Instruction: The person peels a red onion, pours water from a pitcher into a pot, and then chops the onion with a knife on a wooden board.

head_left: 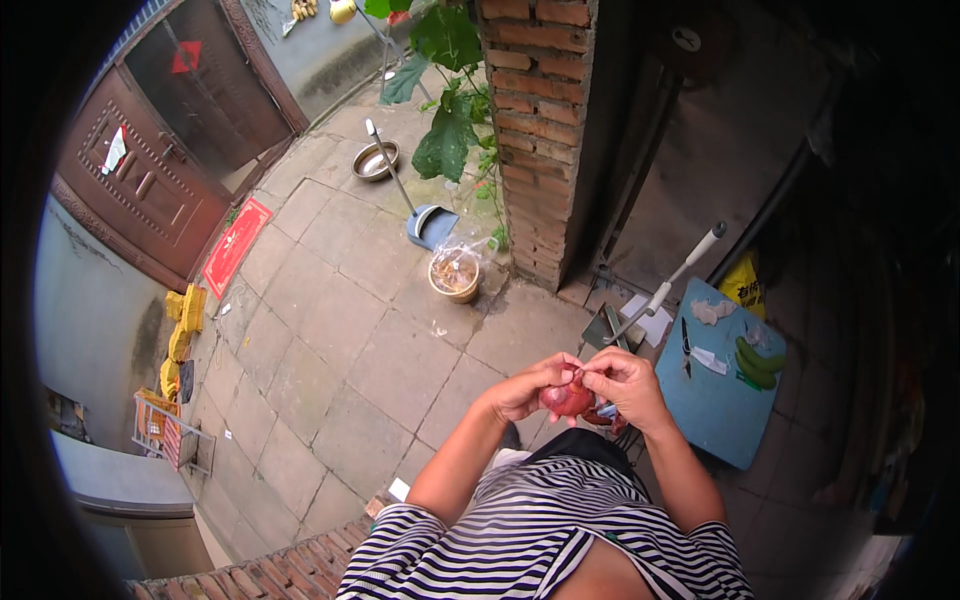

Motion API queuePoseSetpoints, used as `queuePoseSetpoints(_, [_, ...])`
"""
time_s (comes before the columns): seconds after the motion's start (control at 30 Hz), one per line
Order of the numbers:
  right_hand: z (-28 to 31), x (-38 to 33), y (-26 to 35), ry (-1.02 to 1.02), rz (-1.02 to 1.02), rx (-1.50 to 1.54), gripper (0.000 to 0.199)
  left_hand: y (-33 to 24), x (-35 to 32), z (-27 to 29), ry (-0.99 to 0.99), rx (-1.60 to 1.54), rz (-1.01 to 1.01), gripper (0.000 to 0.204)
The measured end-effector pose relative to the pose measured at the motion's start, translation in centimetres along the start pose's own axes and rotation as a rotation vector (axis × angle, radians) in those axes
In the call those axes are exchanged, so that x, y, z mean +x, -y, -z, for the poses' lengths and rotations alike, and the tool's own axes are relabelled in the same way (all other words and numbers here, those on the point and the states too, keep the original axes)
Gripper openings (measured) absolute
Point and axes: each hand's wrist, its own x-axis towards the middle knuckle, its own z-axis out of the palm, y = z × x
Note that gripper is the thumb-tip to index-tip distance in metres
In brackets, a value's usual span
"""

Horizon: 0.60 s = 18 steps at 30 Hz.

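A red onion (pixel 568 399) sits between both my hands, held in front of my striped shirt. My left hand (pixel 527 388) cups it from the left. My right hand (pixel 630 384) pinches at its top, fingers meeting the left thumb over the onion. Bits of reddish peel show under my right hand. To my right stands a small blue table (pixel 712 405) with a knife (pixel 686 346), green peppers (pixel 758 362) and pale garlic pieces (pixel 712 311) on it.
A brick pillar (pixel 538 130) rises ahead with a leafy plant beside it. On the paved yard lie a bag-lined bucket (pixel 455 275), a blue dustpan (pixel 430 224), a metal bowl (pixel 375 161), a red mat (pixel 235 246) by a brown door, yellow toys at left.
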Motion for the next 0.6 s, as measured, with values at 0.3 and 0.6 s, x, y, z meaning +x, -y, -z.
queuePoseSetpoints(0.3, [-1.2, 0.8, -0.7, -0.314, -0.115, 0.102, 0.005, 3.7, 2.5, -2.6, -0.394, 0.198, -0.532, 0.059])
queuePoseSetpoints(0.6, [0.7, 1.4, -2.1, -0.422, 0.077, -0.475, 0.007, 3.4, 1.6, -1.1, -0.341, 0.066, -0.462, 0.056])
